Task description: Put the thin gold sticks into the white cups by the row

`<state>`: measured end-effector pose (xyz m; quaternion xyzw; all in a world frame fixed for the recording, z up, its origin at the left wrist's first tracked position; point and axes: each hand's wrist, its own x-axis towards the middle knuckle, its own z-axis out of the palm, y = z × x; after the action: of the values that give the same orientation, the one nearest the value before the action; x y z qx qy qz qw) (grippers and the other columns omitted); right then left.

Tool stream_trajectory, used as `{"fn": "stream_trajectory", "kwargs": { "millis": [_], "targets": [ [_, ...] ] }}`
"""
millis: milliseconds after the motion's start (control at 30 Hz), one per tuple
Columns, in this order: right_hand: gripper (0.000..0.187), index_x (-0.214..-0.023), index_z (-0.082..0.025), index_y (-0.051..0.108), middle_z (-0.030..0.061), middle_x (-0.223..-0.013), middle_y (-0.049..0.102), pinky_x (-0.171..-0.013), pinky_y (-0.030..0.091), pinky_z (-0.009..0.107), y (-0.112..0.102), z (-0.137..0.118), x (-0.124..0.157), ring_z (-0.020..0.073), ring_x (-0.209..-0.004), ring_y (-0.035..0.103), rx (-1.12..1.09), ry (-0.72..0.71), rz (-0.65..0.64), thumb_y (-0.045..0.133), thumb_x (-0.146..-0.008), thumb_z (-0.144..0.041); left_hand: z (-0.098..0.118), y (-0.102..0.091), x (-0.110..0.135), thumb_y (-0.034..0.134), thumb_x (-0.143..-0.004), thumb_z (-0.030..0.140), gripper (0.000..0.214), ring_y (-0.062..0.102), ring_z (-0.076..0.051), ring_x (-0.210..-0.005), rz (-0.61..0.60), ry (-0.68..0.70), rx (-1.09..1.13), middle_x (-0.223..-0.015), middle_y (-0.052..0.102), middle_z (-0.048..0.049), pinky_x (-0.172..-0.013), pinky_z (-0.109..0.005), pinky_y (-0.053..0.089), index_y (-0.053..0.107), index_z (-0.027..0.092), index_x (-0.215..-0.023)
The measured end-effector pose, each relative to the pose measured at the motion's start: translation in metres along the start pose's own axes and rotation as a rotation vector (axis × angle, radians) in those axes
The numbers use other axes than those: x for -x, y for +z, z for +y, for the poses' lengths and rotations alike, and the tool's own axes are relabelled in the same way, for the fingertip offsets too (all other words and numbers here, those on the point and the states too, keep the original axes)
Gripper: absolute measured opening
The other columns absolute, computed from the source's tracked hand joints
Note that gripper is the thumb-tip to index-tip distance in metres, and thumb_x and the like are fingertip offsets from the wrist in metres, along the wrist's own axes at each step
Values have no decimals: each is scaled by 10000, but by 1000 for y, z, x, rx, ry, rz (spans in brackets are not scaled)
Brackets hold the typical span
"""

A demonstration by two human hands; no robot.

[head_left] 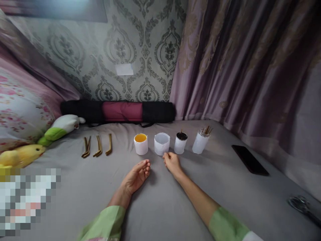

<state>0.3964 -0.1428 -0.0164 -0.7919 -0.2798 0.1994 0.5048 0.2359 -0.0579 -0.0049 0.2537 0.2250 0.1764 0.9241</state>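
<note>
My left hand (137, 174) rests on the grey sheet, palm turned inward, fingers loosely bent and holding nothing. In front of it stands a white-wrapped cup with an orange inside (141, 146). My right hand (172, 163) is closed, its fingertips at the lower right of a white-wrapped cup with a pale inside (162, 144); anything in its fingers is hidden. To the right stand a white-wrapped cup with a dark inside and a thin stick (180, 144), and a taller white-wrapped jar (200, 143) holding several thin brown sticks (207, 130).
Bent gold-coloured sticks (98, 147) lie in three groups at the left. A phone (250, 160) and a dark metallic object (299, 204) lie at the right. Plush toys (62, 127) are on the left; a long black-and-maroon bag (121, 111) lies along the wall.
</note>
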Motion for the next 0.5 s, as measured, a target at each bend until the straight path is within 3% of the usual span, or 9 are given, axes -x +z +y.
{"fn": "stream_trajectory", "kwargs": {
  "millis": [233,500],
  "targets": [
    [343,-689,-160,581,42,-597,605,-473,358,210,2,16,2,127,-513,521,-1,-181,126,381,-817,-408,6,-4,-1,563,-771,66,114,526,-49,-555,54,99,-16,-740,576,-28,-496,-158,446,595,100,-876],
    [360,-707,-157,581,25,-555,580,-472,359,208,0,19,4,117,-482,511,-38,-200,101,381,-818,-435,27,-11,-6,551,-749,16,122,510,-42,-493,243,179,-103,-684,558,-20,-444,-146,426,580,88,-843]
  ]
}}
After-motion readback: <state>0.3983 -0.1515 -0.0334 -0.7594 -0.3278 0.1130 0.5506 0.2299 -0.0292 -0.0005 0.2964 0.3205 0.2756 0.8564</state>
